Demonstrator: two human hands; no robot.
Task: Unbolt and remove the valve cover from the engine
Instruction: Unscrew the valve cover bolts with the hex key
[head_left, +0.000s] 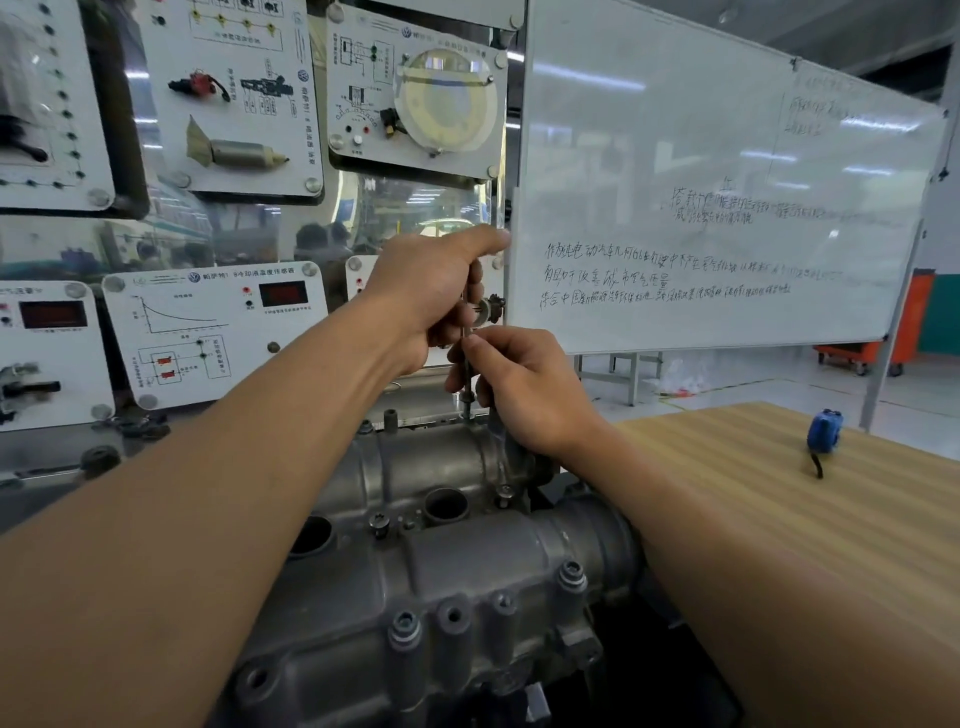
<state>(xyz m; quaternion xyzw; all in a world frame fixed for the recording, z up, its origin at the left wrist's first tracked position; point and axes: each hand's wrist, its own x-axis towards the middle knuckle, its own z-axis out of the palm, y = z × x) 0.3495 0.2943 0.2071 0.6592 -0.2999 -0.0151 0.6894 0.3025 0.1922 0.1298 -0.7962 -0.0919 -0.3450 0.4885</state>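
A grey cast valve cover (441, 561) lies on the engine in the lower middle, with bolts along its near edge and round holes on top. A thin metal driver shaft (469, 374) stands upright on a bolt at the cover's far end. My left hand (431, 291) grips the upper part of the tool, thumb stretched along the top. Just below it, my right hand (524, 389) pinches the shaft between thumb and fingers. A bolt (503, 493) sits on the cover below my right hand; another bolt (379, 522) lies near the middle.
A wooden table (779, 519) lies to the right with a blue tape measure (823, 431) on it. A whiteboard (727, 208) stands behind it. Training panels with gauges and sensors (218, 332) fill the wall on the left.
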